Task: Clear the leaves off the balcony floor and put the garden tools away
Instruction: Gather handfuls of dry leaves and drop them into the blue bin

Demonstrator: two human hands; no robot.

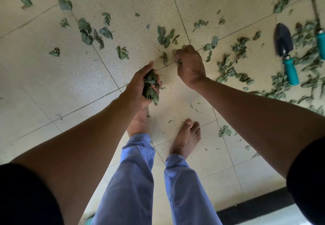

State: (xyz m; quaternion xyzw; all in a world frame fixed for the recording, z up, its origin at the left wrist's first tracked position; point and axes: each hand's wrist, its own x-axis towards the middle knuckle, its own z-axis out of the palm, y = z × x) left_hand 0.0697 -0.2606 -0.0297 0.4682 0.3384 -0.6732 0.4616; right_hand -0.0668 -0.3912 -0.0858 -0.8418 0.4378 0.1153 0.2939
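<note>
My left hand (140, 85) grips a bunch of dry green leaves (149, 87) above the cream tiled floor (52, 70). To its right, my right hand (190, 64) is down at the floor, fingers curled and pinching a leaf at a tile joint. Several loose leaves (165, 36) lie scattered ahead, and a thicker spread of leaves (233, 70) lies to the right. A hand trowel (285, 48) with a dark blade and teal handle rests among them at the right. A second teal-handled tool (321, 43) lies beside it at the frame edge.
My bare feet (186, 136) and blue trouser legs stand just behind the hands. A dark threshold strip (255, 205) runs along the bottom right. More leaves (86, 31) dot the tiles at the upper left.
</note>
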